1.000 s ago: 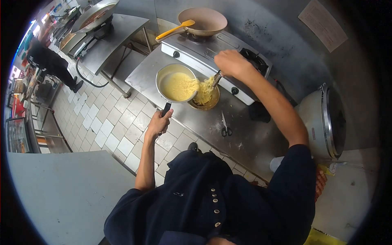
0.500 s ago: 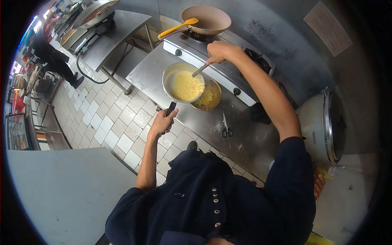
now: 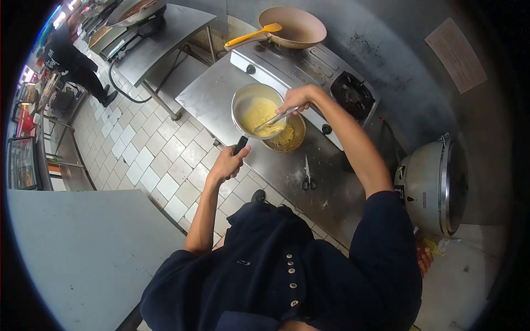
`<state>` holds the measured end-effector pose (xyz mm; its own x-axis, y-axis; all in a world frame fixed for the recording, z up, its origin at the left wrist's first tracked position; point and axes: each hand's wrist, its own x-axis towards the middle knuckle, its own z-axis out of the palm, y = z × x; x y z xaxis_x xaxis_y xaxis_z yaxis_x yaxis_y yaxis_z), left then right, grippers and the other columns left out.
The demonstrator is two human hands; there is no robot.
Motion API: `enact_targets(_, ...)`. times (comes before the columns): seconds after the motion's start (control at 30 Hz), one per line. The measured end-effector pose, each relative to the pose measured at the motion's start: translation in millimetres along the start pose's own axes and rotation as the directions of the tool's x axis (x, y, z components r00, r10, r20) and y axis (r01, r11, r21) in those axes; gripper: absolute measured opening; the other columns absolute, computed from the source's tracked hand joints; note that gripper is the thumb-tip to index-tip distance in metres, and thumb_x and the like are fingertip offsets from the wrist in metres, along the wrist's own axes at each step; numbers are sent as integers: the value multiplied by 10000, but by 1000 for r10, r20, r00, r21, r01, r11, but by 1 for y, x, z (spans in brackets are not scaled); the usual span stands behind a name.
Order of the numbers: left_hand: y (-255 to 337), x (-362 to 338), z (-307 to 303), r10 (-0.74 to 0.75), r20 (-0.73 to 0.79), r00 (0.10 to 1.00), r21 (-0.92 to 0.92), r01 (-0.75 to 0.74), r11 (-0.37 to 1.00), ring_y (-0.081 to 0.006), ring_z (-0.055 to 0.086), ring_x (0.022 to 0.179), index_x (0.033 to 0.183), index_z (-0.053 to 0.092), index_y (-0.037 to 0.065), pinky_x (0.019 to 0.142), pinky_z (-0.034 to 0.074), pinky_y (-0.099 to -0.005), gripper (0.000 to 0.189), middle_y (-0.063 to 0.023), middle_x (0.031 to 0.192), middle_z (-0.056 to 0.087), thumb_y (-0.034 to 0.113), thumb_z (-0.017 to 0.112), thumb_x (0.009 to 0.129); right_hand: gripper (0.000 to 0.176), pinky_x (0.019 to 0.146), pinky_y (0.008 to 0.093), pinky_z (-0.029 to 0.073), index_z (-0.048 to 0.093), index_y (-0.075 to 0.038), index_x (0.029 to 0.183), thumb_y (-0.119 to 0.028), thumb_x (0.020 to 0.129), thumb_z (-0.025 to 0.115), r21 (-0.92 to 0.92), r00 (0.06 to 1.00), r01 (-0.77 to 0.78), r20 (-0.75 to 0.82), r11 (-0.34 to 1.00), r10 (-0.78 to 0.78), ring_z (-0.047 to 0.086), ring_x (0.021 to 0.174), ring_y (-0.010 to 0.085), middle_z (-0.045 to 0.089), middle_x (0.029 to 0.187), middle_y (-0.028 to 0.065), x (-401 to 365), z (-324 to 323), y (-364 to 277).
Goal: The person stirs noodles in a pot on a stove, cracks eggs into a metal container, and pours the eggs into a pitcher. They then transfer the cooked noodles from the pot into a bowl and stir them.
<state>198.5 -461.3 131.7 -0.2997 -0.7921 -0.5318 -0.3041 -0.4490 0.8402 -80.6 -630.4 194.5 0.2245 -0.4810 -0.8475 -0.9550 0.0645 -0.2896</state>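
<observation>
Since the earlier frame the right hand [image 3: 298, 99] has dropped from over the stove [image 3: 287, 65] to the saucepan's far rim. The left hand [image 3: 228, 164] grips the black handle of the one saucepan [image 3: 243, 103] of yellow noodles [image 3: 264, 112], held above the steel counter [image 3: 207, 99] near its front edge. The counter is bare to the pan's left. The pan overlaps one golden bowl [image 3: 293, 139]. The right hand clasps a metal utensil [image 3: 273, 118] lying in the noodles. One pair of scissors [image 3: 307, 180] lies apart by the front edge.

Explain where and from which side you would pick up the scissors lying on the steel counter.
Take the scissors by the dark finger loops, coming from the near edge of the counter. They lie flat, loops nearest that edge and blades pointing away toward the stove, so that end is likely closest and safest.
</observation>
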Motion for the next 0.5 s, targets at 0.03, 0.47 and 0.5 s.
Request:
enact_targets(0.03, 1, 1, 0, -2, 5, 1000, -4, 2, 1000, -80, 391, 371, 790, 505, 42, 339, 314, -259, 455, 17, 559, 434, 454, 633, 934, 469, 396, 253, 311, 677, -53, 749, -511, 840, 720, -30, 997, 65, -43, 997, -66, 462, 468, 74, 572, 609, -5, -5, 5, -5)
enact_targets(0.47, 5, 7, -11, 25, 3, 1000, -56, -25, 998, -78, 390, 375, 826, 520, 31, 339, 311, -254, 460, 19, 564, 431, 463, 635, 933, 282, 683, 376, 507, 702, -30, 821, -307, 803, 752, -233, 583, 457, -651, 858, -487, 685, 734, 294, 704, 759, 132, -44, 41, 44)
enact_targets(0.5, 6, 6, -11, 22, -5, 1000, -54, -23, 998, -74, 375, 379, 827, 521, 29, 340, 295, -255, 450, 28, 558, 418, 451, 629, 942, 280, 688, 378, 508, 702, -30, 830, -305, 803, 751, -223, 541, 457, -699, 861, -468, 686, 743, 304, 703, 764, 139, -48, 45, 48)
